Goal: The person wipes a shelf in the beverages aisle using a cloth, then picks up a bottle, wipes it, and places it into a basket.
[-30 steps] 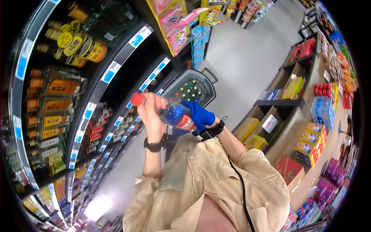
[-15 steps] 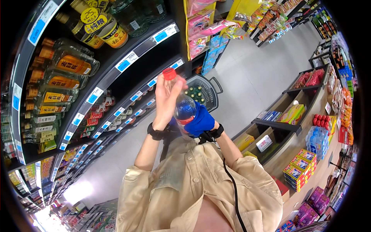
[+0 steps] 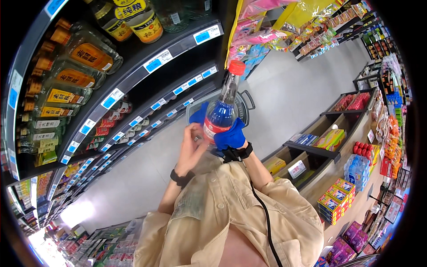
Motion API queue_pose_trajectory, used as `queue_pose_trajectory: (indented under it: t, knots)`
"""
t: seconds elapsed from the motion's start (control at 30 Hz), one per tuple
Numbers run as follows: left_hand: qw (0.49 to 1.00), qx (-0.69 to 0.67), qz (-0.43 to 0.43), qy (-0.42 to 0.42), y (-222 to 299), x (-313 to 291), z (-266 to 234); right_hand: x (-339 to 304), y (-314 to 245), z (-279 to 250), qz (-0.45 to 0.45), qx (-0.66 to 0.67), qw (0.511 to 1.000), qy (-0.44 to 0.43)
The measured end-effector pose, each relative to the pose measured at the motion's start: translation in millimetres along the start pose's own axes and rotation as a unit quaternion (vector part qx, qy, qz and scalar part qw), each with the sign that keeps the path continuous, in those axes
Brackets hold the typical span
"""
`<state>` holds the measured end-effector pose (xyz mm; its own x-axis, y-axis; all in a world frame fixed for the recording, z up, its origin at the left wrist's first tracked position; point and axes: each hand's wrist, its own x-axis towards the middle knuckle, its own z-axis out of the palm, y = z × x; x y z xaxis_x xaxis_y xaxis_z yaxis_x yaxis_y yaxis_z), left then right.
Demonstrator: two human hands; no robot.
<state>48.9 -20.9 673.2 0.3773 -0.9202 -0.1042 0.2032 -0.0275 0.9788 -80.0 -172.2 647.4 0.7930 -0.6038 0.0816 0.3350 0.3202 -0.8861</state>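
Note:
A clear bottle [image 3: 222,111] with a red cap and red label stands tilted in front of my chest, its neck pointing away from me. My left hand [image 3: 193,144] is bare and closes round the lower left side of the bottle, by the label. On the other side, my right hand [image 3: 231,137] presses a blue cloth [image 3: 229,133] against it; the cloth covers most of the fingers. More blue cloth shows left of the bottle and through its clear wall. The bottle's base is hidden by my hands.
Beyond the bottle sits a grey basket [image 3: 247,100], mostly hidden. Shelves with bottles [image 3: 86,55] and price tags rise on my left. Bagged snacks [image 3: 255,38] hang ahead. On my right runs a wooden display counter [image 3: 307,153] with boxed goods [image 3: 336,196] and a water pack [image 3: 356,169].
My left hand has come down from the bottle's neck to its lower side. The bottle has shifted right and away, and the cloth now shows on both sides. My view has turned slightly.

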Motion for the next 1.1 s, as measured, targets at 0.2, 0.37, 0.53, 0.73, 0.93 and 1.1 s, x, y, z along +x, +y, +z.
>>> queue_pose_trajectory:
  t: [0.2,0.37,0.53,0.73,0.93,1.1]
  knots:
    - [0.993,-0.082,-0.017,-0.084,-10,10,-20,12,-10,38,0.012,0.152,0.988,-0.005]
    - [0.995,0.01,-0.035,-0.087,5,16,-23,14,3,17,-0.007,-0.02,1.0,0.01]
    - [0.978,0.196,0.072,0.006,11,20,-27,26,-22,49,-0.044,0.096,0.992,0.068]
    - [0.951,0.26,0.145,0.078,5,25,-39,33,-49,81,-0.129,0.029,0.974,0.182]
    - [0.925,0.324,0.168,0.107,22,29,-30,46,-76,98,-0.133,-0.112,0.964,0.204]
    - [0.914,0.341,0.199,0.092,10,32,-40,53,-80,106,-0.154,-0.066,0.966,0.196]
